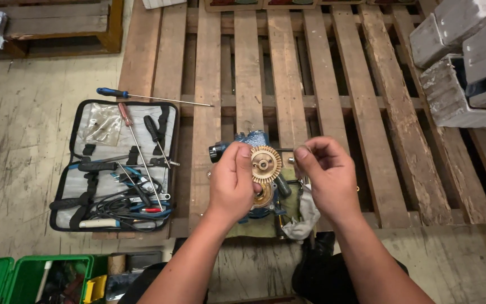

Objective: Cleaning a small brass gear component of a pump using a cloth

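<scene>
The left hand (pixel 233 183) is pinching a brass gear (pixel 266 164) upright; just beside it, the right hand (pixel 324 171) is gripping a small metal pin (pixel 291 160), pointing leftward at the gear's hub.

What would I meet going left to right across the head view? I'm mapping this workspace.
Green crate → open tool pouch → left hand → brass gear → right hand → grey blocks.

A round brass-coloured gear (pixel 266 163), toothed around its rim with a small central hub, stands on edge with its flat face toward the camera, raised just above a blue machine body (pixel 252 139). A thin metal pin (pixel 288 150), possibly a shaft, sits just right of the gear.
</scene>
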